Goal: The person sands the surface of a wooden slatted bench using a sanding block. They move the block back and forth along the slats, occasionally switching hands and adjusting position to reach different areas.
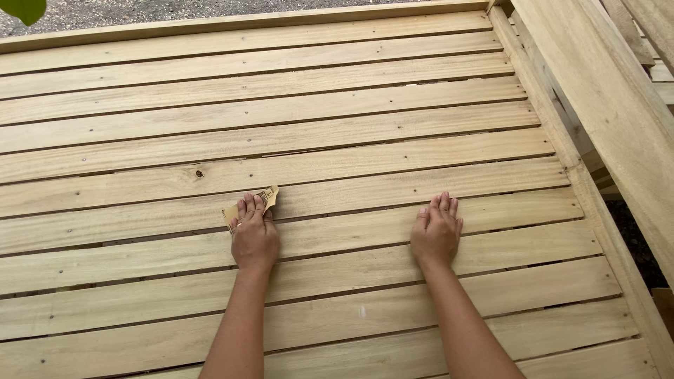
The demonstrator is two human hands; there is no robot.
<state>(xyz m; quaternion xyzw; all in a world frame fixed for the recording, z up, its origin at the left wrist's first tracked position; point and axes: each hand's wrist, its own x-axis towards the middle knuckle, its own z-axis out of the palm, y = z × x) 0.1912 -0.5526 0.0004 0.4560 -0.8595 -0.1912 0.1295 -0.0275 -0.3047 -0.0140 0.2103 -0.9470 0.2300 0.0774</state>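
Two bare hands rest palm-down on the slatted surface: the left hand (pixel 254 235) and the right hand (pixel 436 231). One piece of sandpaper (pixel 267 198) lies under the left fingers. About fifteen pale wooden slats (pixel 351 133) run crosswise, counted from far edge to near edge. One dark knot (pixel 199 173) marks a slat. One green leaf (pixel 24 8) shows at the upper corner.

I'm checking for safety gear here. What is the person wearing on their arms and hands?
Nothing protective shows. Both forearms are bare, with no sleeves in view. The left hand has no glove but seems to wear a thin ring on one finger. The right hand is bare, with no glove, ring or watch.
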